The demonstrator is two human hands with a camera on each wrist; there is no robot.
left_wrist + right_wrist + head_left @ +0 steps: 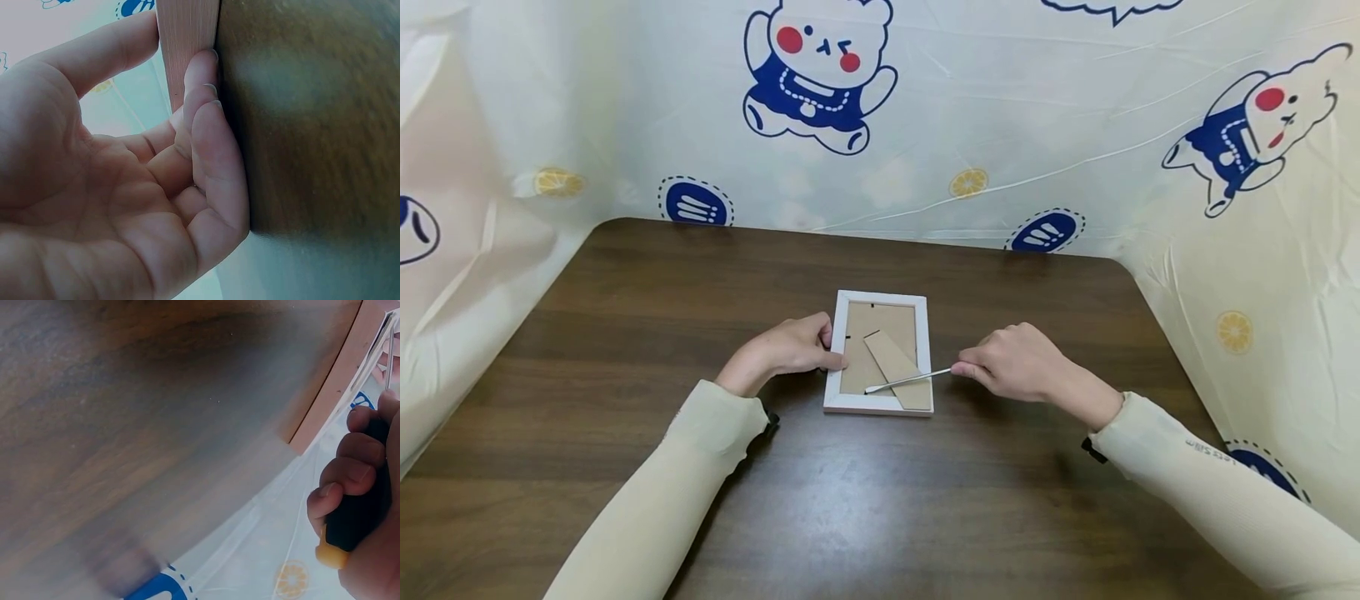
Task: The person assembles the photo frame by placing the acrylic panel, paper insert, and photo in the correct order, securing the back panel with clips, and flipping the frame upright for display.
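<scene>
A white picture frame (882, 297) lies back side up on the table, showing its tan backing board (859, 360) and a slanted stand leg (889, 357). My left hand (788, 344) holds the frame's left edge, thumb on top and fingers against the side, as the left wrist view shows. In my right hand (1017, 364) is a screwdriver (910, 380); the fingers wrap round its black and yellow handle (350, 522). Its shaft crosses the frame's right side and the stand leg. The tip is at the backing's lower left, by a small dark tab.
The dark wooden table (820, 500) extends around the frame. A printed cloth (940, 100) with bear figures hangs behind the table and along both sides. Small dark tabs (872, 306) stick out at the backing's top and left edges.
</scene>
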